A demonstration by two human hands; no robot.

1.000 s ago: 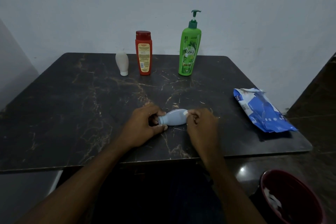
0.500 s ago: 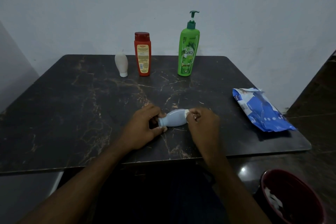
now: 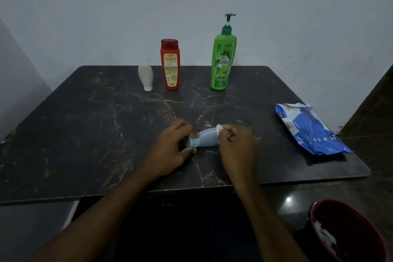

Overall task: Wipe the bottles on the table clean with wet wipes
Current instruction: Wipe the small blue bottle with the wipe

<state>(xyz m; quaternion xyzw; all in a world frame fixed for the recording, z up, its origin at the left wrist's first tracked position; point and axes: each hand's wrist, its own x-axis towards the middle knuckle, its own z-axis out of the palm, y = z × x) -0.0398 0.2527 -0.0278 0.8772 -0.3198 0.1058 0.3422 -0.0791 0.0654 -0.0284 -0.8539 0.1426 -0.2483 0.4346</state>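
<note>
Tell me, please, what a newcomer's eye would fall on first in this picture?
At the near middle of the dark table, the left hand grips the neck end of a pale blue bottle held on its side, while the right hand holds a white wipe at its other end. Behind, a tall green pump bottle stands at the far edge.

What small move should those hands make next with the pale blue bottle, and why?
Probably slide the wipe along the pale blue bottle toward its narrow end. The bottle lies on its side on the table; the left hand grips that narrow end, and the right hand pinches the wipe against the other end, leaving the body bare between them.
</note>
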